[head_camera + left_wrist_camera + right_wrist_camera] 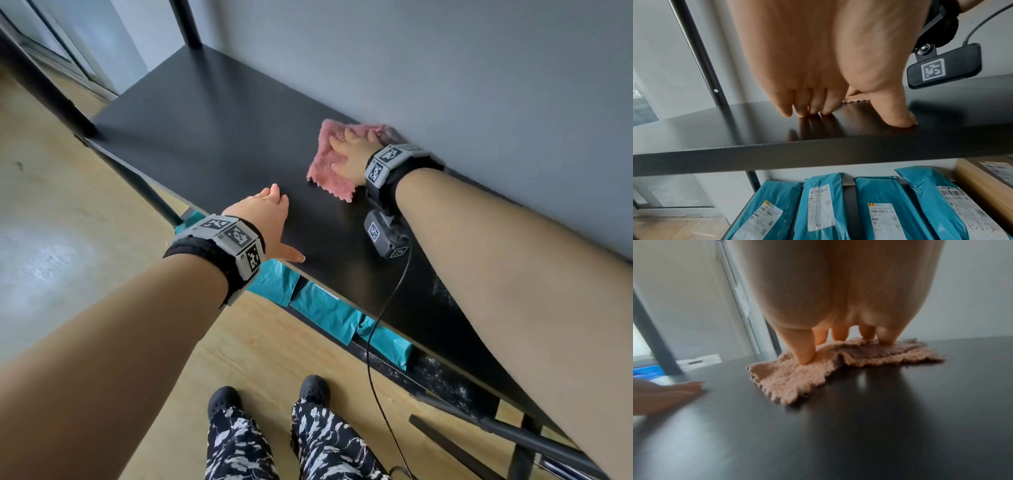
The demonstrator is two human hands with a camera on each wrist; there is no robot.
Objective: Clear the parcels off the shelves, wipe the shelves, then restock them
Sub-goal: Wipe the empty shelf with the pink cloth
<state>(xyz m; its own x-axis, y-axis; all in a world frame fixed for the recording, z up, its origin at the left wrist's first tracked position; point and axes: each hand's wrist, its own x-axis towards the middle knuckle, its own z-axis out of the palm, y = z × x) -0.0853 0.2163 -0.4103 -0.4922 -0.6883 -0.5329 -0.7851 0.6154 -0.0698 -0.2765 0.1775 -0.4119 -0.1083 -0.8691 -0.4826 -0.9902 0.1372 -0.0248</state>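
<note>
Beneath the left hand (818,68), four teal parcels (888,204) are lying side by side on the lower shelf (847,182), with a brown cardboard box (986,181) at their right end. The left hand is resting with straight fingers and thumb tip touching the black upper shelf (212,137) near its front edge, holding nothing. To its right, the right hand (352,150) is pressing flat, fingers spread, on a pink cloth (325,168) lying against the grey wall (445,68).
</note>
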